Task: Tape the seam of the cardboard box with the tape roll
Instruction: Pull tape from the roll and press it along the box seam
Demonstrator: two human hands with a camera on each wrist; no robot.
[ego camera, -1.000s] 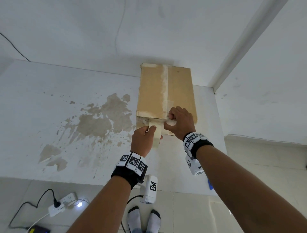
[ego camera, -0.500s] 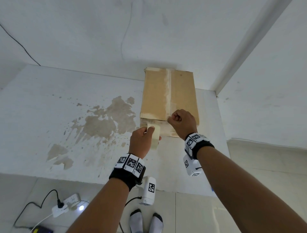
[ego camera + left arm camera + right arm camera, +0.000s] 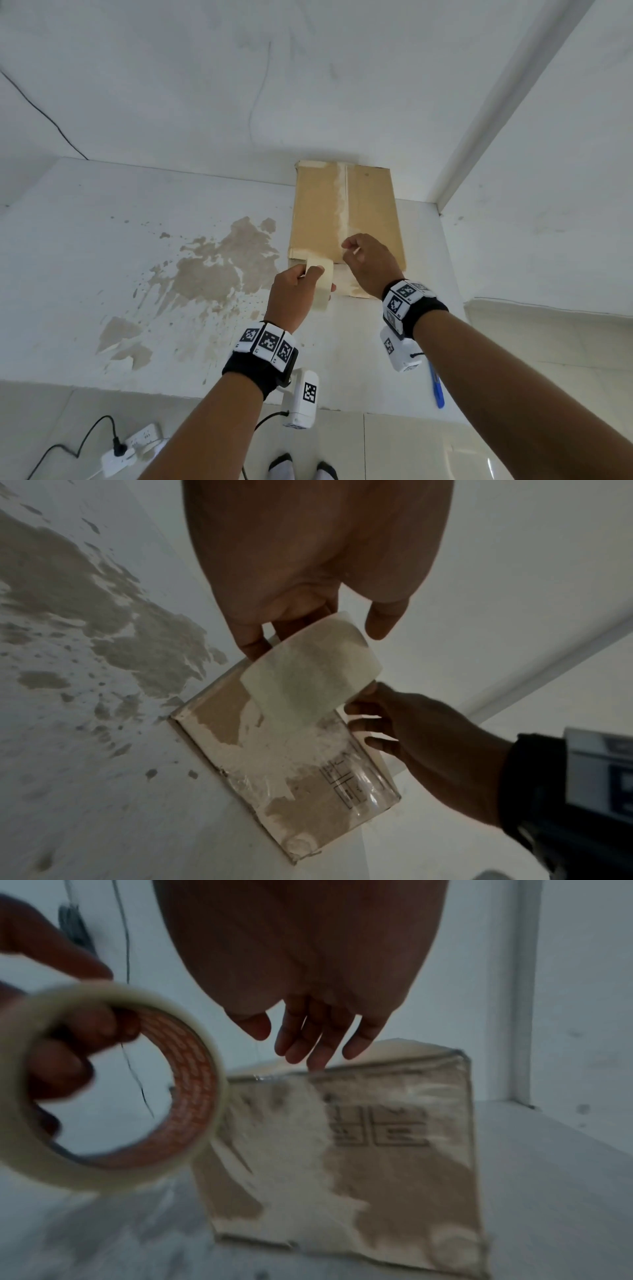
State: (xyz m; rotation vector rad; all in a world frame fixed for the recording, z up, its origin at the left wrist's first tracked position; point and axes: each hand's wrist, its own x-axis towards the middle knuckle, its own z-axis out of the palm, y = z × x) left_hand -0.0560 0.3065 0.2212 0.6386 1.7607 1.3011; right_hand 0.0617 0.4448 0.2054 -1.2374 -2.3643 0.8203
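The brown cardboard box (image 3: 318, 212) lies flat on a white table (image 3: 102, 240), its far end against the wall. A pale strip runs along its top seam (image 3: 342, 205). My left hand (image 3: 310, 274) grips the cream tape roll (image 3: 320, 284) just before the box's near left corner, with fingers through the orange core (image 3: 192, 1085). My right hand (image 3: 352, 248) hovers over the near edge at the seam with fingers relaxed. In the right wrist view one fingertip (image 3: 316, 1064) touches the box's top edge (image 3: 377, 1066). Shiny clear tape covers the box's near face (image 3: 342, 799).
A blue pen-like tool (image 3: 435, 387) lies near the table's front edge, under my right forearm. A brown stain (image 3: 219, 267) spreads left of the box. A wall corner stands right of the box. A power strip (image 3: 130, 445) and cable lie on the floor.
My right hand was a fist pressed on the box's near edge; its fingers have now loosened and lifted slightly. The left hand still holds the roll, now a little nearer the box.
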